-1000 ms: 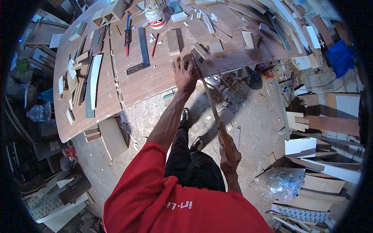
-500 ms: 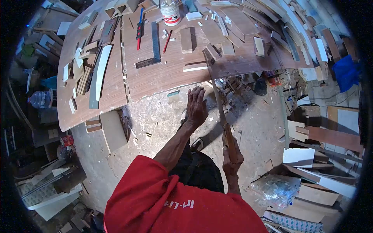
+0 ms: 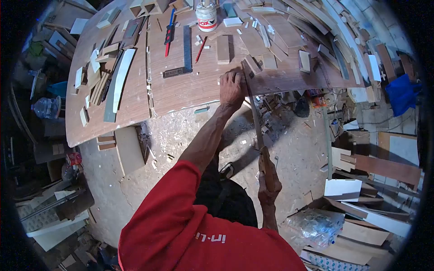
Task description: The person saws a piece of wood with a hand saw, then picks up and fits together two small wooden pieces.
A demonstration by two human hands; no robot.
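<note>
My right hand (image 3: pixel 270 187) is wrapped round the wooden handle of a handsaw (image 3: pixel 256 119). The narrow saw blade points away from me and crosses the near edge of the wooden table (image 3: pixel 181 92). My left hand (image 3: pixel 231 92) lies at that edge, just left of the blade, fingers bent over a small wood block that they almost wholly hide. Ahead of it, an upright-grained wood block (image 3: pixel 223 49) and a short wood offcut (image 3: pixel 253 64) rest on the tabletop.
A try square (image 3: pixel 187 49), red pencil (image 3: pixel 200 49), red-and-blue tool (image 3: pixel 169 36) and white tub (image 3: pixel 206 18) lie beyond my left hand. Wood strips (image 3: pixel 120 83) are piled at left. Scraps litter the floor (image 3: pixel 181 140); boards (image 3: pixel 343 189) and a plastic bag (image 3: pixel 314 226) are at right.
My left hand has moved forward from the air in front of the table onto the small wood block at its edge. My right hand still grips the handsaw.
</note>
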